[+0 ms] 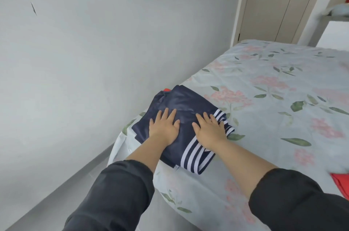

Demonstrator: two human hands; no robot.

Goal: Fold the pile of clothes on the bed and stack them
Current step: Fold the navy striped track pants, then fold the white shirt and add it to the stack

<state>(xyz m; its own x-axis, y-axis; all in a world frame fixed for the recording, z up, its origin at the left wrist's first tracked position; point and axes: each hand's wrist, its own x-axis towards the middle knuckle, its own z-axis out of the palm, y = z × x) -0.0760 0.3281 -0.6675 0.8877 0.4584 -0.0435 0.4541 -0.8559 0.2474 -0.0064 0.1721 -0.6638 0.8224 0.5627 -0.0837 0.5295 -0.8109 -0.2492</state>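
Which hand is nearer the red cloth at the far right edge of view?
Right. The right hand presses flat on the folded navy striped garment, on the side toward the red cloth; the left hand presses beside it, farther away.

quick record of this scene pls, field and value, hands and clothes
left hand: flat on navy garment, fingers straight
right hand: flat on the same garment, fingers straight
navy garment: folded, white-striped, near the bed corner by the wall
red edge: peeks out under the garment's far end
red cloth: at the view's right edge, cut off
bed: floral sheet
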